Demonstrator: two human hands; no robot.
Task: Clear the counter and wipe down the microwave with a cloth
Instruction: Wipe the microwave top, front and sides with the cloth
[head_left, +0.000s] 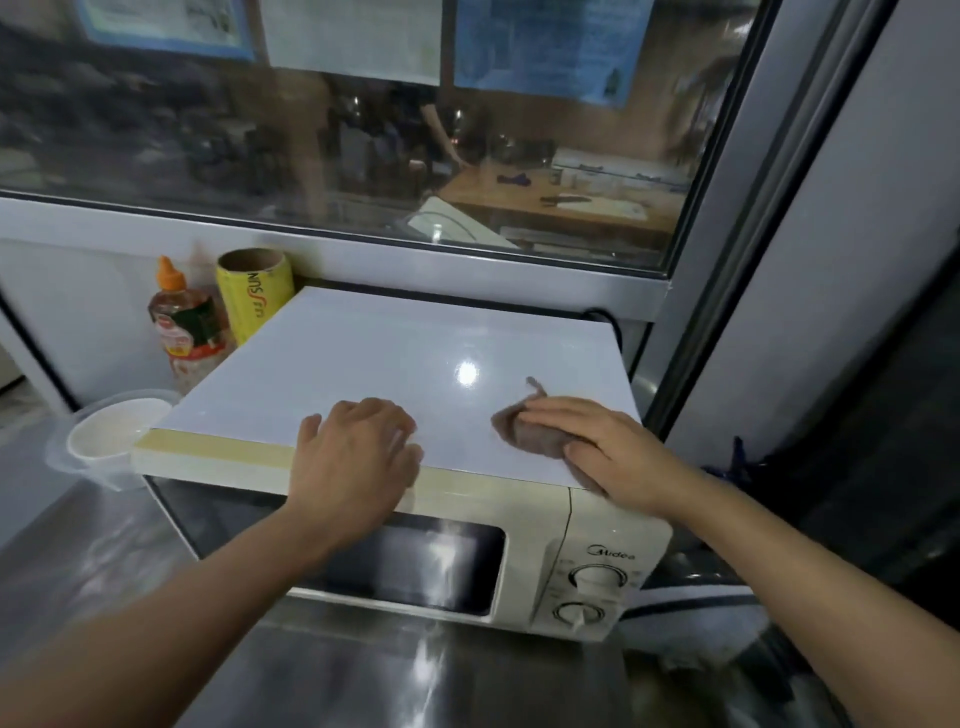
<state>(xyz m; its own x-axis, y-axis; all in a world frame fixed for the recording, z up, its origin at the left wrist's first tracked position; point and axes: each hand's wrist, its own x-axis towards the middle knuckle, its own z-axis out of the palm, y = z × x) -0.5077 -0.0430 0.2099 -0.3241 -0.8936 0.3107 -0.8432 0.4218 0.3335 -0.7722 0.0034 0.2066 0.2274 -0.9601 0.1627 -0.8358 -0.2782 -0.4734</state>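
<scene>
A cream microwave (540, 525) with a dark door window and two knobs stands on the steel counter (363, 675). A flat white board (363, 364) covers its top. My left hand (358, 457) rests flat on the board's front edge, fingers relaxed. My right hand (608, 452) presses a brown cloth (524, 431) flat against the board near its right front corner. Part of the cloth is hidden under my palm.
Left of the microwave stand an orange-capped sauce bottle (182, 322), a yellow roll (254, 296) and a clear plastic tub of white stuff (114, 431). A window with a white sill (415, 260) runs behind. A dark cable (608, 319) hangs at the back right.
</scene>
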